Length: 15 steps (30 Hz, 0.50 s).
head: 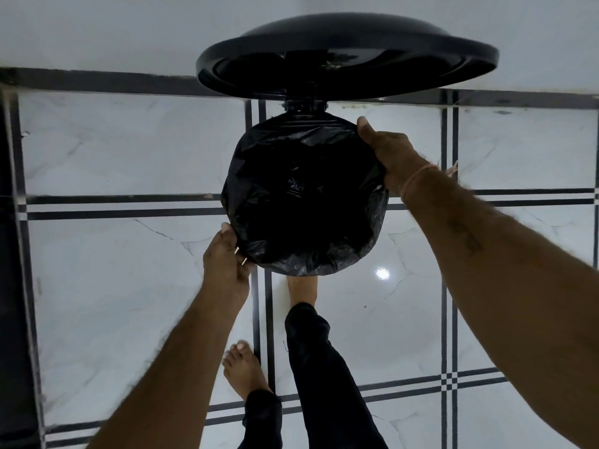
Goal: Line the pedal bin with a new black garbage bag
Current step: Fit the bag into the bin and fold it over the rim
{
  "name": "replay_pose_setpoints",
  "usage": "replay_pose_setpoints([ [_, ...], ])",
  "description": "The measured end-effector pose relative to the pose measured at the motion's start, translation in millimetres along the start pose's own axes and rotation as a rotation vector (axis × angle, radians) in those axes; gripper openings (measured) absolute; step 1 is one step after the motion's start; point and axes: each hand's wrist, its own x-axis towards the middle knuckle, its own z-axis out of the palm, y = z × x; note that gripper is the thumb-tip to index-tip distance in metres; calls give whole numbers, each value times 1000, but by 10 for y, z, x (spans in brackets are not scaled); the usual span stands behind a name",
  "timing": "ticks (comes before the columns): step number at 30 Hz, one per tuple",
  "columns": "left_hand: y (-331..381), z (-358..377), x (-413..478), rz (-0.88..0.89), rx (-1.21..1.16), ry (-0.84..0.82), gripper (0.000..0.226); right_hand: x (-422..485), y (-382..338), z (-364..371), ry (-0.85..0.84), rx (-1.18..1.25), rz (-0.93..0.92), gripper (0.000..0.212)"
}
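Note:
I look straight down into a round pedal bin whose raised black lid [346,56] stands open at the far side. A black garbage bag [304,192] sits inside the bin, its edge folded over the rim all round. My left hand [227,257] grips the bag's folded edge at the near left of the rim. On the far right of the rim, my right hand [389,153] holds the bag's edge with its fingers curled under. One bare foot [301,290] reaches under the bin's near side, where the pedal itself is hidden.
The floor [129,270] is glossy white marble tile with double black lines. A white wall [97,30] with a dark skirting strip runs behind the bin. A dark vertical edge [9,254] borders the left. My other bare foot [243,367] stands on the floor.

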Motion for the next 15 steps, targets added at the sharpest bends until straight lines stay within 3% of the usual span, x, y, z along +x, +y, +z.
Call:
replay_pose_setpoints([
  [5,-63,-113,-94,-136,-140,-107,31,-253,137,-83,93,-21,-167,40],
  [9,-135,-144,-108,-157,-162,-102,22,-670,672,-130,431,-69,-265,16],
  [11,-126,-149,-77,-146,-190,-84,20,-872,946,-43,425,79,-70,16],
  [13,-109,-121,-51,-141,-235,-68,20,-1002,1090,0,307,348,179,23],
  [15,-114,-88,-39,-147,-250,-56,21,-1056,1174,-21,234,519,273,32],
])
